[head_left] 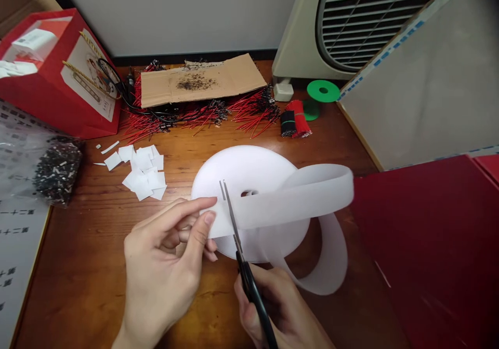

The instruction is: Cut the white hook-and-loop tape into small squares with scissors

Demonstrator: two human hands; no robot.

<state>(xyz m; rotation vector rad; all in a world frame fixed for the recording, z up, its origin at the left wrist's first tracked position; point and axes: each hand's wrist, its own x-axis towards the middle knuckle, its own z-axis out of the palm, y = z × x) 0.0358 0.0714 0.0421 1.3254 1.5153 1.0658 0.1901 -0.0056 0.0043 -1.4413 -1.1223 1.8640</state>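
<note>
My left hand (167,255) pinches the free end of a wide white strip (268,206) between thumb and fingers. In my right hand (273,302) is a pair of scissors (253,292) with black handles. Their narrow blades lie across the strip, just right of my left fingertips, one above and one partly hidden by it. The strip curves back on the right in a loose loop to a large white roll (218,170) lying flat on the wooden table. Left of the roll, cut white squares (142,175) lie in a loose pile.
At the back, cardboard (234,76) rests on bundles of red and black wires (253,112). A red gift bag (23,99) and a bag of small black parts (58,170) stand left. Right are a green spool (323,91), a fan (296,37) and a dark red box (424,245).
</note>
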